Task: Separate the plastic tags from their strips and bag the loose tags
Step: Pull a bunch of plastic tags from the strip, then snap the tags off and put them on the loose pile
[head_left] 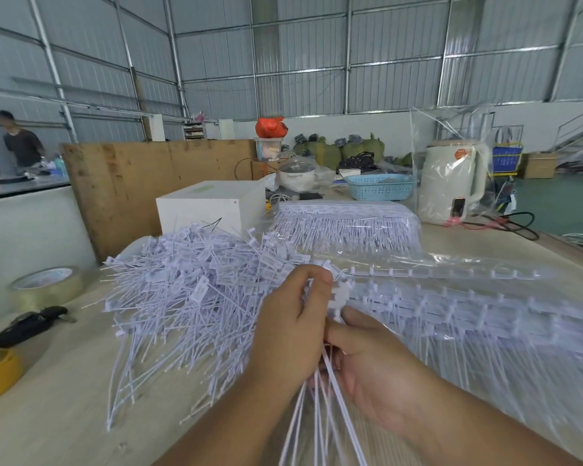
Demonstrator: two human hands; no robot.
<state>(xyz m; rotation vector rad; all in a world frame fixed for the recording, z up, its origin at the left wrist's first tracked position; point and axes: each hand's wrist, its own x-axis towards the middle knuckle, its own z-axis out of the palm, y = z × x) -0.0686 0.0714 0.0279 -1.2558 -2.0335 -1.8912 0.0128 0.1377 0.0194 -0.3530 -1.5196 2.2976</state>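
The left hand (288, 327) curls round a bunch of tag heads (339, 295) at the strip's (451, 297) near end; the right hand (377, 368) grips their tails, fingers seemingly closed. Loose tags (196, 284) lie heaped on the surface (54, 398) to the left. A skewed twist could snap tails or scatter tags.

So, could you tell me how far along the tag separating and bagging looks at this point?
Partly done. A big heap of loose tags already lies on the table. In hand: the left hand and right hand both grip a bunch of tags at the end of a strip. Left: that strip stack, another wrapped bundle behind, and all the bagging, as no loose tags look bagged.
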